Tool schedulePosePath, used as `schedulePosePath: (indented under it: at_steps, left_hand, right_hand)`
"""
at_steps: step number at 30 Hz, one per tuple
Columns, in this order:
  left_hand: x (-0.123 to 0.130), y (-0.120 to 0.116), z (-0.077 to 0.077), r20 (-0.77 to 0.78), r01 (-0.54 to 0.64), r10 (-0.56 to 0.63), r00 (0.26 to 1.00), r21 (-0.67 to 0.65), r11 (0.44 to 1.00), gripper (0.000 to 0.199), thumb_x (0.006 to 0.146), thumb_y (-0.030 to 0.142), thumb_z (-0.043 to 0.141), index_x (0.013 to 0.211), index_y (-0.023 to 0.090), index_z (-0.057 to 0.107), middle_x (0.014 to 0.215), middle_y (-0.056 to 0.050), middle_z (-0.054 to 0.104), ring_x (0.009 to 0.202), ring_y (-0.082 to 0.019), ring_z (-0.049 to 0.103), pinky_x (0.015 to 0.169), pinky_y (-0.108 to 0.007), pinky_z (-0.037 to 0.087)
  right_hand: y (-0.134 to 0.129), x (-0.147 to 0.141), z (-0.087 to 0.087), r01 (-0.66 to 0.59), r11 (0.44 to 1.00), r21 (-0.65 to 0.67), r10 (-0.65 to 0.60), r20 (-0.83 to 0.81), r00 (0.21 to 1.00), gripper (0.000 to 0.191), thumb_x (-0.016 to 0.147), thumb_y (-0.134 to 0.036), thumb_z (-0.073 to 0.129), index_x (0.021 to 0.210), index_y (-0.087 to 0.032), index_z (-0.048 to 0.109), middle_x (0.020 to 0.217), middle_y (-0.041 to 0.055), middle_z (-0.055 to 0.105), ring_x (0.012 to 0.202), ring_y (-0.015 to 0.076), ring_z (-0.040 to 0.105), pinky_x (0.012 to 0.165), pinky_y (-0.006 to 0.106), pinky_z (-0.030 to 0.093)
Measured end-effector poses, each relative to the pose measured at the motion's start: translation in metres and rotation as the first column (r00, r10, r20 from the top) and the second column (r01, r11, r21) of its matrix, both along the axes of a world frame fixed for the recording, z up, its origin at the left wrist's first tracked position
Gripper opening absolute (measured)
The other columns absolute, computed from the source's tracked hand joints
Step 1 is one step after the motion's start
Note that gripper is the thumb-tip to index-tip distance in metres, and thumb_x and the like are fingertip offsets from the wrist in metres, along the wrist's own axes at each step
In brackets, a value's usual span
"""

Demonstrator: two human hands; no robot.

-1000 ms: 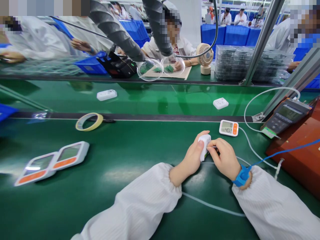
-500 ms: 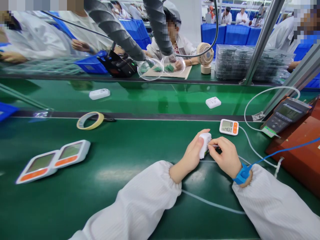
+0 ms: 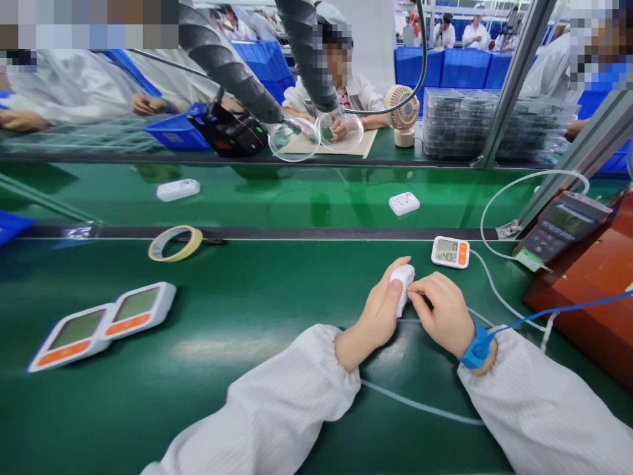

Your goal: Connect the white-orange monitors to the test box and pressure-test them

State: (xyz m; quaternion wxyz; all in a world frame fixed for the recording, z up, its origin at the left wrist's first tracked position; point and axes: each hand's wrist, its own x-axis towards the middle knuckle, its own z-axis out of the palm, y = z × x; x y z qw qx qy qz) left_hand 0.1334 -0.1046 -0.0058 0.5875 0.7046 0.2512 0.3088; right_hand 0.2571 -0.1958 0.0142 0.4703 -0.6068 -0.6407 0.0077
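Observation:
My left hand [image 3: 374,313] is wrapped round a small white plastic device [image 3: 404,282], thumb across its near face, and holds it tilted on edge above the green bench. At the device's right side, my right hand [image 3: 442,307] has thumb and forefinger pinched against it. What sits in that pinch is hidden by the fingertips. A blue strap [image 3: 477,348] with a blue cord circles my right wrist. Just beyond my hands lies a white monitor [image 3: 450,253] with orange buttons and a lit display, joined to a pale tube [image 3: 494,287]. Another tube [image 3: 420,403] runs below my hands.
Two larger white monitors [image 3: 101,325] with orange bars lie at left, near a tape roll [image 3: 194,245]. A handheld meter [image 3: 564,227] leans on an orange-brown box [image 3: 588,297] at right. White devices [image 3: 404,204] ride the green belt [image 3: 297,201]. Co-workers sit beyond.
The white devices on the belt have shifted left. My right fingertips have moved in slightly closer to the held device. My left hand keeps its hold.

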Motion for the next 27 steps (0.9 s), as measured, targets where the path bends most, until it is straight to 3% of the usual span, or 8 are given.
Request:
schedulePosePath:
  at_steps: [5,8,12,15,18,27]
  left_hand:
    - [0.0,0.001,-0.002,0.016,0.011,-0.01,1.0,-0.066,0.998,0.073,0.092,0.07,0.037,0.141,0.016,0.05,0.121,-0.013,0.064,0.106,-0.026,0.059,0.093,-0.037,0.045]
    - [0.002,0.005,0.001,0.063,0.059,-0.048,0.997,-0.19,0.98,0.072,0.09,0.071,0.042,0.135,0.017,0.055,0.123,-0.013,0.064,0.103,-0.025,0.06,0.092,-0.036,0.045]
    - [0.005,0.011,0.005,0.183,0.171,-0.097,0.978,-0.452,0.875,0.068,0.087,0.069,0.051,0.127,0.015,0.061,0.106,-0.011,0.069,0.088,-0.023,0.063,0.081,-0.034,0.048]
    - [0.006,0.014,0.006,0.231,0.202,-0.079,0.97,-0.578,0.79,0.068,0.084,0.068,0.057,0.125,0.014,0.061,0.092,-0.009,0.069,0.08,-0.021,0.063,0.076,-0.033,0.048]
    - [0.006,0.014,0.007,0.233,0.194,-0.063,0.97,-0.597,0.778,0.067,0.083,0.068,0.059,0.124,0.015,0.061,0.09,-0.008,0.068,0.08,-0.021,0.062,0.074,-0.032,0.047]
    - [0.003,0.013,0.002,0.207,0.222,-0.133,0.969,-0.502,0.836,0.067,0.089,0.068,0.05,0.129,0.016,0.06,0.089,-0.006,0.067,0.077,-0.018,0.059,0.072,-0.03,0.045]
  right_hand:
    - [0.001,-0.002,-0.002,0.035,0.999,0.002,-0.035,0.035,0.999,0.021,0.098,-0.018,0.045,0.084,-0.021,0.06,0.077,0.0046,0.063,0.074,0.0208,0.056,0.069,0.035,0.046]
    - [0.001,-0.004,-0.003,0.051,0.998,-0.021,-0.051,-0.016,0.999,0.018,0.098,-0.02,0.048,0.084,-0.021,0.06,0.076,0.0033,0.061,0.072,0.0196,0.056,0.068,0.034,0.045]
    - [0.001,-0.003,-0.006,0.028,0.999,-0.04,-0.03,-0.058,0.998,0.009,0.097,-0.025,0.054,0.092,-0.021,0.059,0.081,0.0036,0.062,0.074,0.0201,0.057,0.068,0.034,0.045]
    - [0.002,-0.001,-0.008,0.029,0.996,-0.084,-0.034,-0.066,0.997,0.01,0.094,-0.029,0.062,0.099,-0.021,0.058,0.087,0.0049,0.062,0.078,0.0216,0.058,0.07,0.035,0.047]
    - [0.003,0.0,-0.012,0.024,0.99,-0.137,-0.038,-0.101,0.994,0.015,0.09,-0.027,0.067,0.1,-0.022,0.057,0.09,0.0043,0.062,0.081,0.0212,0.06,0.072,0.034,0.049]
    - [0.003,-0.003,-0.012,-0.001,0.988,-0.155,-0.022,-0.148,0.989,0.015,0.088,-0.02,0.068,0.095,-0.023,0.055,0.087,0.0017,0.059,0.079,0.0196,0.059,0.071,0.032,0.049]
